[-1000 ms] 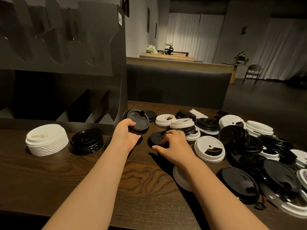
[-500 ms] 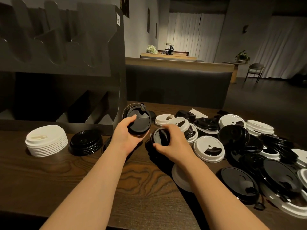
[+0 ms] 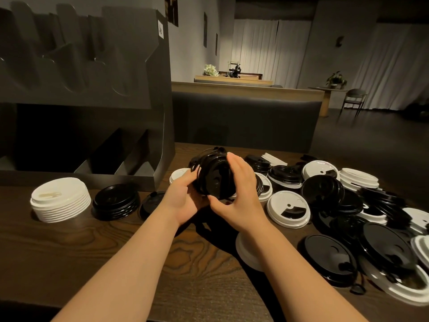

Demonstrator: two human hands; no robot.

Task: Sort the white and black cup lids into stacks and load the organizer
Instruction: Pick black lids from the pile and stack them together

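Both hands hold black lids (image 3: 214, 176) pressed together, tilted on edge above the table. My left hand (image 3: 183, 196) grips them from the left and below. My right hand (image 3: 239, 194) curls round them from the right, thumb under the rim. A white lid stack (image 3: 60, 199) and a shorter black lid stack (image 3: 116, 201) stand at the left in front of the dark organizer (image 3: 92, 89). A loose heap of black and white lids (image 3: 348, 205) covers the table's right side.
A single black lid (image 3: 151, 203) lies beside the black stack. A white lid (image 3: 288, 212) sits right of my right hand and another white lid (image 3: 247, 252) lies under my right forearm. The wooden table (image 3: 69, 252) shows bare grain at front left.
Each hand lifted a black lid off the table. The two lids have been brought together between both hands, raised and tilted on edge.
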